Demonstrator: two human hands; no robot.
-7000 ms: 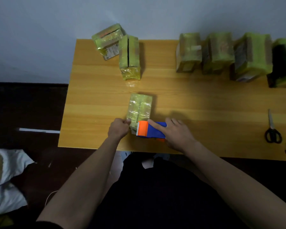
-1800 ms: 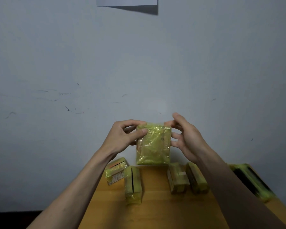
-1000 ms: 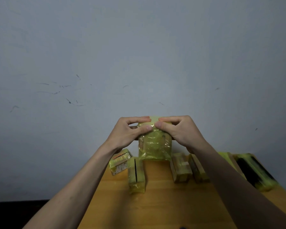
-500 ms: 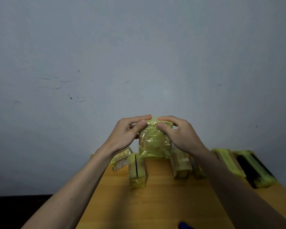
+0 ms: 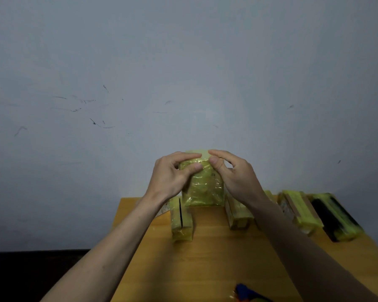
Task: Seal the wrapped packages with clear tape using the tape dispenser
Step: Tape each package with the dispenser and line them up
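Head view shows a yellow-wrapped package [image 5: 202, 186] held up above the far side of the desk [image 5: 216, 262], both hands gripping its top corners: left hand [image 5: 169, 177] and right hand [image 5: 235, 177], thumbs pressing the crinkled film. It looks light and boxy under slick, soft wrap; firm edges are probably the safest hold. The blue tape dispenser [image 5: 249, 294] lies at the near edge.

Package [image 5: 202, 188] in my grip, centre frame: yellow-green wrap, glossy, crinkled film, likely plastic. Table [image 5: 205, 264] below: smooth wood-grain, slight sheen. Wall [image 5: 183, 73] above: matt, scuffed paint. Dispenser [image 5: 247, 294] at bottom edge: blue and orange, blurred, probably plastic.
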